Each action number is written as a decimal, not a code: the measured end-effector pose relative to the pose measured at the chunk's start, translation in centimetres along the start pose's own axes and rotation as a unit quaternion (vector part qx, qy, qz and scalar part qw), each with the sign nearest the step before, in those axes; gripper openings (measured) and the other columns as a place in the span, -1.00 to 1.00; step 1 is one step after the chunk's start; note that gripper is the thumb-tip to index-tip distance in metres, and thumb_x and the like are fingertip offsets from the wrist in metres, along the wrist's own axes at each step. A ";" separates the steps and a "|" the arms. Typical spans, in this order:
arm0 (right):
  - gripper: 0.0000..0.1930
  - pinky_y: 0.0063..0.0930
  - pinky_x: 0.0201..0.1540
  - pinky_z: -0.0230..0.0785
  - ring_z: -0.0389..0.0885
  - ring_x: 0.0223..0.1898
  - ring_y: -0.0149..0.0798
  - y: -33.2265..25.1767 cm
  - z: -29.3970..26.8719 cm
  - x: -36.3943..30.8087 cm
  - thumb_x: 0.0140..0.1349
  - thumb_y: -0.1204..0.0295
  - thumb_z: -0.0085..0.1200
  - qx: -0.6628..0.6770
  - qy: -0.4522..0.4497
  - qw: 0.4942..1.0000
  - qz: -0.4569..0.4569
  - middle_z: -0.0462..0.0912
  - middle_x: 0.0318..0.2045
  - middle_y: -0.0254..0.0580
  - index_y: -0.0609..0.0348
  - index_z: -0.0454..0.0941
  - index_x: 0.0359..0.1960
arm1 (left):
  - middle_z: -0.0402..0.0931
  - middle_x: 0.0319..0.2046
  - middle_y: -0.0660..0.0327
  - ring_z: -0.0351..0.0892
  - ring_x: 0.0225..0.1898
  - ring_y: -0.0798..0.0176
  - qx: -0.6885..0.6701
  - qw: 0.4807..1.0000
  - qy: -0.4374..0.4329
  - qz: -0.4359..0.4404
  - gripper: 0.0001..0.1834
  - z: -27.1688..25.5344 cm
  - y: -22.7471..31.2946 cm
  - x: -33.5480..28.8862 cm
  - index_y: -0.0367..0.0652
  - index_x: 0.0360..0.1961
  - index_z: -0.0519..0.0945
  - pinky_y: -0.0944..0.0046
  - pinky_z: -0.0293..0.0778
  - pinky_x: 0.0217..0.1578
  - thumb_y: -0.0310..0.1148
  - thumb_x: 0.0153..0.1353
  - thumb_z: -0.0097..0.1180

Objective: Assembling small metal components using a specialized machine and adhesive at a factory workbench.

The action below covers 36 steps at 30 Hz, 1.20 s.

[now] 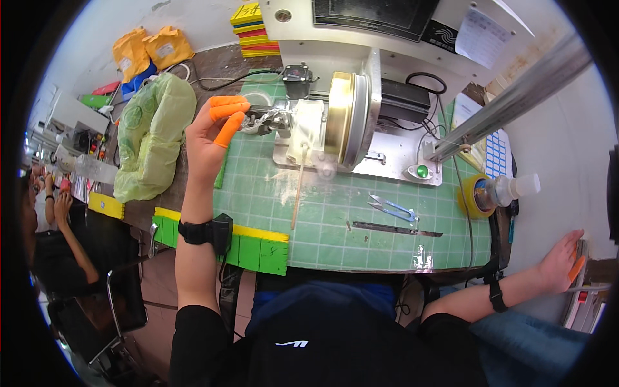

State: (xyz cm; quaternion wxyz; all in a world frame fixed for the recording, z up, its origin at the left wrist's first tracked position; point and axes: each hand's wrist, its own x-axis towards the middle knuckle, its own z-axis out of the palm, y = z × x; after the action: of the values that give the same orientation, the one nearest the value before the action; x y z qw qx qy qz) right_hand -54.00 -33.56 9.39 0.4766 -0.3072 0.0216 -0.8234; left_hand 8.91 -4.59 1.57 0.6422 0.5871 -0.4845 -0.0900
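Orange finger covers sit on the fingertips of my left hand [216,126], which pinches the outer end of a metal clamp [261,119] at the left side of a bench machine. Right beside the clamp is a pale, whitish block [306,129], with a thin wooden stick [298,187] hanging down from it. A brass-coloured wheel [340,116] stands to the block's right. Far off to the right, my right hand [562,263] reaches to a ledge [580,258] by the wall, its fingers stretched out and one orange cover showing; what its fingertips touch is partly hidden.
On the green mat [329,238] lie small blue-handled snips [393,209] and a dark flat strip [396,229]. A yellow tape roll [476,195] and a clear bottle [512,188] stand right. A slanting metal post [509,97] crosses there. A yellow-green bag [155,138] lies left.
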 end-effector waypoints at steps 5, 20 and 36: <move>-0.30 0.18 0.44 0.03 0.07 0.49 0.21 -1.3 -2.3 1.4 0.40 0.34 -0.20 0.048 -0.043 0.998 0.025 0.01 0.48 0.30 0.38 -0.11 0.50 | 0.57 0.00 0.17 0.57 -0.04 0.37 -0.012 1.000 0.000 0.005 -0.80 0.0 -0.1 -0.1 -0.32 -0.05 0.69 0.40 0.48 -0.09 -0.59 0.32 0.19; -0.37 -0.09 0.05 0.37 0.48 0.12 0.09 -0.4 -0.3 0.1 0.38 0.36 -0.18 0.098 0.019 0.994 0.044 0.41 0.13 0.29 0.51 0.03 0.40 | 0.56 0.01 0.17 0.56 -0.06 0.38 -0.034 0.999 -0.001 -0.001 -0.80 0.1 -0.1 -0.2 -0.32 -0.04 0.69 0.40 0.49 -0.07 -0.61 0.33 0.18; -0.52 -0.41 -0.26 0.29 0.55 -0.35 -0.32 0.6 4.2 -2.3 0.45 0.36 -0.20 0.126 -0.037 0.982 0.135 0.61 -0.25 -0.06 0.45 0.24 0.30 | 0.56 0.00 0.18 0.57 -0.04 0.37 -0.016 1.000 -0.008 0.005 -0.79 0.2 -0.3 -0.1 -0.31 -0.04 0.68 0.40 0.49 -0.08 -0.60 0.33 0.18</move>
State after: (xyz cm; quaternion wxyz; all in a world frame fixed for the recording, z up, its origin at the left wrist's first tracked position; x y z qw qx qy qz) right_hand -50.45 -30.96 11.49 0.6183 -0.2695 -0.0587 -0.7359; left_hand 8.86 -4.76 1.20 0.6481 0.5739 -0.4908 -0.0988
